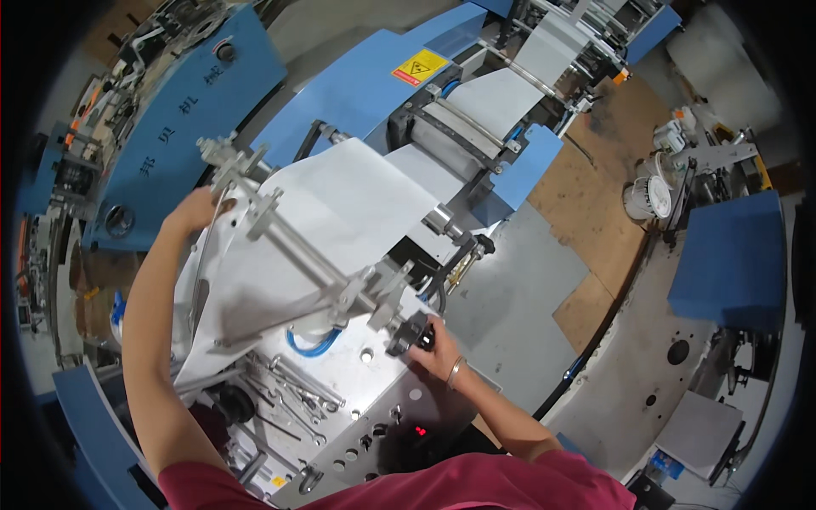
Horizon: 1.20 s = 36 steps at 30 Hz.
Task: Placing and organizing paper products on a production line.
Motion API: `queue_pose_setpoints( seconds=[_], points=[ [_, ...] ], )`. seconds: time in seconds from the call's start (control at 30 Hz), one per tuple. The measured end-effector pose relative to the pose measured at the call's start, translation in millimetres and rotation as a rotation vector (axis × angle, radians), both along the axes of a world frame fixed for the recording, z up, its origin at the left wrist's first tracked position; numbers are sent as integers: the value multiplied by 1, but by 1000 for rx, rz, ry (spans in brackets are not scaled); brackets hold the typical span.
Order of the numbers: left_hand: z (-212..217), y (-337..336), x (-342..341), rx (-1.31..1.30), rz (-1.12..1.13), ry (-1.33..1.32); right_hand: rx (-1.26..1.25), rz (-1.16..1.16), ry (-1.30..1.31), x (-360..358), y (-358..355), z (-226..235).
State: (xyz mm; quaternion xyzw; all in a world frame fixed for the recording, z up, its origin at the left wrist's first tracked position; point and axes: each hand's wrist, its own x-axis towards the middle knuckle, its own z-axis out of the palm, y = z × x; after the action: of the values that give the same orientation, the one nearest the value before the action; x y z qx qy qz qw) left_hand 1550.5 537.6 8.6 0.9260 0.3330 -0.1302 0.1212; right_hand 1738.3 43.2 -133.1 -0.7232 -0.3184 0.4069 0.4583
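— Nearest, on grey plate (387, 387): scattered wrenches (297, 395), too tangled to count. Right hand (438, 348)?
— Fingers curled around one black knob (410, 333), at rod's (297, 246) near end.
— Left hand (197, 211)?
— Farther, flat against white sheet's (340, 212) edge; grip unclear. Beyond, two blue machine housings (191, 110).

Right hand (435, 347) wrapped around a black ribbed round knob (410, 333) at the near end of a long steel rod (316, 259). Left hand (197, 210) up at the far left, resting against the edge of a wide white sheet of fabric (340, 212) fed over a blue-panelled machine (357, 85). Steel spanners (297, 395) lying loose on a grey metal plate (378, 382) just left of the knob.
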Motion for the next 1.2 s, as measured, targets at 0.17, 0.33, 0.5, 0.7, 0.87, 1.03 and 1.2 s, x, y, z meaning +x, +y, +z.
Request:
queue_pose_setpoints(
  seconds=[0.17,0.33,0.5,0.7,0.87,1.03,1.2],
  points=[
    [80,-82,-31,458,120,-51,1,139,-458,-12,1,3],
    [122,-308,-3,296,-149,-766,-78,61,-646,4,-8,7],
    [57,-522,-83,19,18,-951,-75,166,-804,5,0,-19],
    [-102,-743,-172,-752,265,-212,-77,103,-829,-4,21,-7],
    [-210,-859,-216,-835,667,9,-89,40,-1008,-12,11,2],
    [-322,-955,-203,-1111,1468,178,13,36,-1075,18,10,-24],
    [-282,-931,-193,-1032,1500,289,20,63,-1165,1,4,-15]
  ],
)
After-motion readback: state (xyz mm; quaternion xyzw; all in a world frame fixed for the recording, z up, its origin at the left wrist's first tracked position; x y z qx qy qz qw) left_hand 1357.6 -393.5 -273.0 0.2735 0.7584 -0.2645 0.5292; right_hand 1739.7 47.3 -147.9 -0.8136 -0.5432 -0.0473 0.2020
